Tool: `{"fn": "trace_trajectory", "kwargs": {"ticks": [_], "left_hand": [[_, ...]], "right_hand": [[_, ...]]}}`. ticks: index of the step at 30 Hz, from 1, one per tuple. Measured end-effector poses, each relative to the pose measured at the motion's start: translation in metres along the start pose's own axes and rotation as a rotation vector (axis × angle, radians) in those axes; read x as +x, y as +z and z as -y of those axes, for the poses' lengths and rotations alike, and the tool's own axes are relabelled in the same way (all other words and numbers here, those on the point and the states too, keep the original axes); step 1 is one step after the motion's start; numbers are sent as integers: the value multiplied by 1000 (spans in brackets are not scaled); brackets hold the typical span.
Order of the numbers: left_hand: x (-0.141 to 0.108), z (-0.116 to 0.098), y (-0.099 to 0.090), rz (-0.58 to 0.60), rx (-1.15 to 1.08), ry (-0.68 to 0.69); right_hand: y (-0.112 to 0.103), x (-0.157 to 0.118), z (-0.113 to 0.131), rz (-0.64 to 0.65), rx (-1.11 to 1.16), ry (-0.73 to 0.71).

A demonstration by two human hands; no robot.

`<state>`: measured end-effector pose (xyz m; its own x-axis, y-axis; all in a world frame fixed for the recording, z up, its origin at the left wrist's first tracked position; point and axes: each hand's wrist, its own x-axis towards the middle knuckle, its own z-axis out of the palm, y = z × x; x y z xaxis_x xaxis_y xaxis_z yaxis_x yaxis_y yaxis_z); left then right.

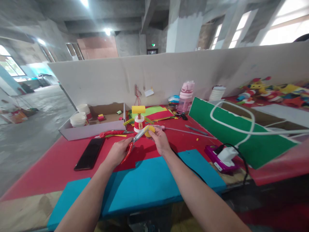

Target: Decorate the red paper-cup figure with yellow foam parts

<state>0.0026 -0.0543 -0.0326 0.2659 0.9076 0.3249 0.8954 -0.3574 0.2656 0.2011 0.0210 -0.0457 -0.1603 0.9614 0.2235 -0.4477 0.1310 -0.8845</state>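
Observation:
My left hand (119,150) is closed on a pair of scissors (138,135) with red handles, the blades pointing up and right. Their tips meet a small round piece of yellow paper (150,130). Pinching that yellow piece at its right side is my right hand (159,139). Just behind stands a paper-cup figure (139,123) with a red band, a spring-like folded neck, a yellow roll on top and folded green strips at its sides. Whether the blades are cutting into the paper is too small to tell.
A shallow box (91,132) holding paper cups stands left, with a black phone (89,154) before it. Other red-handled scissors (111,132) lie near the box. At right are a purple power strip (223,161), a green board (236,133) and a pink bottle (185,96).

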Motion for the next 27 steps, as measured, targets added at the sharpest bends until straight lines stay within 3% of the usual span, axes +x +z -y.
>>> {"fn": "trace_trajectory", "kwargs": {"ticks": [27], "left_hand": [[0, 5, 1, 18, 38, -17]], "right_hand": [[-5, 2, 2, -28, -42, -22]]}}
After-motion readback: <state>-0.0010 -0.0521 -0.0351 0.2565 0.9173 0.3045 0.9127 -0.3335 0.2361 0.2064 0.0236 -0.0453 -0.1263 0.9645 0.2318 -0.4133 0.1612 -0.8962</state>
